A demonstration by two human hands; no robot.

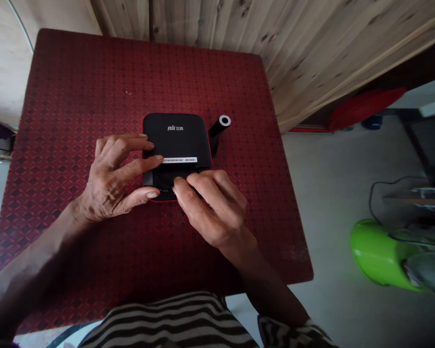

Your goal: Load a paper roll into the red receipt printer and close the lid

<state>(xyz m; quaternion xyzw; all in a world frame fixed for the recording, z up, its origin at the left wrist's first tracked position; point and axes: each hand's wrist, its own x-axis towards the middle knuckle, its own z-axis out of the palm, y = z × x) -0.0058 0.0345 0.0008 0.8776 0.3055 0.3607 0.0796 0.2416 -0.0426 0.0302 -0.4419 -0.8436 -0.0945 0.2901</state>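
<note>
A squarish black receipt printer (177, 140) with red edges lies on the red patterned table. Its top bears a white logo and a white strip label (183, 160). A dark recess shows in its near part. My left hand (118, 179) rests on its left side, fingers spread over the top and thumb at the near corner, steadying it. The fingers of my right hand (212, 203) are bent together at the near recess; whatever lies between their tips is hidden. Just right of the printer stands a black cylinder (220, 126) with a white ring on its end.
The red table (94, 82) meets a wooden plank wall (239, 24) at the far side. Right of the table, on the floor, is a bright green plastic item (377, 251) beside cables. A red round object (366, 108) lies farther back.
</note>
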